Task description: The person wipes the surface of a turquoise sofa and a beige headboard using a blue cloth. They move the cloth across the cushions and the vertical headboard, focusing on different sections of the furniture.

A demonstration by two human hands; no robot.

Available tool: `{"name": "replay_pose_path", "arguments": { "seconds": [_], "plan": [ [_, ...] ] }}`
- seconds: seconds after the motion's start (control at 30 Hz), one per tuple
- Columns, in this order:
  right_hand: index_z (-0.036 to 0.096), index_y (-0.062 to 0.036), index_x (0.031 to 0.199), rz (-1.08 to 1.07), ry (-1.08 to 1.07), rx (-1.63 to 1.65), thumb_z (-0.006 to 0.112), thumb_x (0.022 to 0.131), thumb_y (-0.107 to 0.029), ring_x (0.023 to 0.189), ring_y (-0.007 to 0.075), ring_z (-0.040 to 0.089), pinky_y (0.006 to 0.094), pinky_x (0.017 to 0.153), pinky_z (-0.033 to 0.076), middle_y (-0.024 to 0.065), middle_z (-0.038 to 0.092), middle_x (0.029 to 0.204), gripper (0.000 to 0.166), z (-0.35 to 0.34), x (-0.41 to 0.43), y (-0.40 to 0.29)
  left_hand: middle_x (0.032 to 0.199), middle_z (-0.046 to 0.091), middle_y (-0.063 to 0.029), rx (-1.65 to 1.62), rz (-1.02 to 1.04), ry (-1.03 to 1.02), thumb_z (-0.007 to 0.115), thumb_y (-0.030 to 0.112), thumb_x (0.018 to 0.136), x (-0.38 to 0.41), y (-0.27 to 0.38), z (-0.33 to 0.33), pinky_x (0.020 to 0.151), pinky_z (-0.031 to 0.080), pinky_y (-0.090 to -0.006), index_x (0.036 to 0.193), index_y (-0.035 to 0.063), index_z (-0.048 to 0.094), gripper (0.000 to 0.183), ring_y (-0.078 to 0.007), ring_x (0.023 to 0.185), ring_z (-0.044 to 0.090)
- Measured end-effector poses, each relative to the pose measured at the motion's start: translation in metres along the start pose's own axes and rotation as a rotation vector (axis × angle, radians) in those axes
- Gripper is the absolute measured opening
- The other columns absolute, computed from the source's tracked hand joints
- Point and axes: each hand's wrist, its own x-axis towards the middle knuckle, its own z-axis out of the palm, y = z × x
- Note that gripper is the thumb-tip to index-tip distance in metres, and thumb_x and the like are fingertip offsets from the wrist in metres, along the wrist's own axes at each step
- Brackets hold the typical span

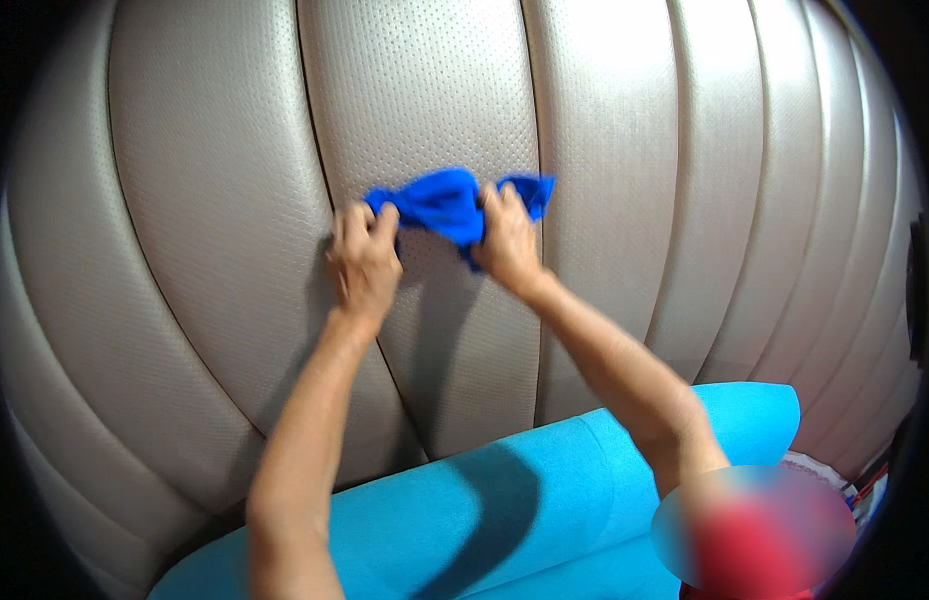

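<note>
A blue cloth (442,206) is stretched and bunched between my two hands, in front of a padded wall panel (434,97) of beige perforated upholstery with vertical seams. My left hand (363,255) grips the cloth's left end between thumb and fingers. Around the part nearer its right end closes my right hand (509,236), and a short corner of cloth sticks out past the fingers. The cloth is slightly blurred. Whether it touches the panel cannot be told.
Below my hands, a bright turquoise upholstered seat or sofa back (569,457) runs along the foot of the padded wall. Shadows of my arms fall on both. A dark object (915,292) stands at the far right edge, and several small items lie at the lower right.
</note>
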Motion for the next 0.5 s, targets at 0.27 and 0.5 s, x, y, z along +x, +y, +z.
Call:
{"name": "replay_pose_path", "arguments": {
  "seconds": [0.27,0.5],
  "plan": [
    [0.059,-0.0056,0.1,0.161,-0.509,0.11,0.067,0.072,-0.001,0.085,0.0427,0.064,0.053,0.068,0.051,0.0203,0.06,0.093,0.029,0.016,-0.218,0.003,0.077,0.05,-0.0079,-0.161,0.246,-0.316,0.062,0.012,0.08,-0.179,0.064,0.012,0.063,0.047,-0.0379,0.078,0.0085,0.059,0.005,-0.0262,0.075,0.055],
    [0.061,-0.0043,0.088,0.131,-0.062,0.154,0.063,0.068,0.005,0.078,0.0398,0.061,0.0485,0.07,0.048,0.0198,0.06,0.083,0.022,-0.013,-0.074,0.054,0.077,0.049,-0.0081,-0.073,0.253,-0.061,0.061,0.002,0.08,-0.054,0.025,0.01,0.058,0.047,-0.0394,0.076,0.0074,0.056,0.008,-0.0259,0.072,0.054]
  ]
}}
